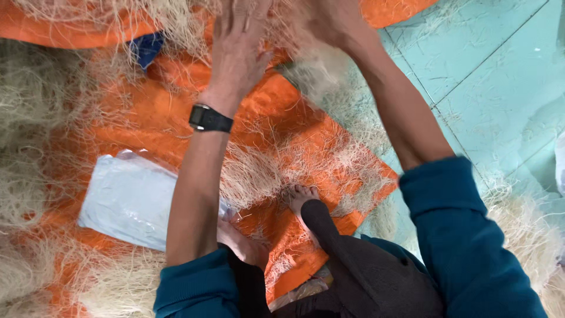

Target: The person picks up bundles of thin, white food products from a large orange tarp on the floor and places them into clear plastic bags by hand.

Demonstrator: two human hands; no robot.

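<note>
Two hands are reaching toward the top centre of the frame, where a bundle of pale fibre (312, 65) is hanging between and just below them. The left hand (238, 50), fingers spread and loose, is pressing flat against the strands at the upper centre; one black wristwatch (209, 119) is sitting on its wrist. The right hand (329, 23), partly cut off by the top edge, is lying against the upper part of the same bundle; whether it is clenching the strands cannot be told. One orange tarpaulin (276, 112) is spreading across the left and centre of the frame, over a pale green tiled floor (488, 76) that is showing at the right. Loose fibre is lying in heaps along the left edge, the top edge and the lower right. One flat white plastic packet (126, 197) is resting on the tarpaulin at the lower left, beside the left forearm. Two bare feet are showing at the lower centre, and one blue scrap (146, 48) is lying at the upper left.
</note>
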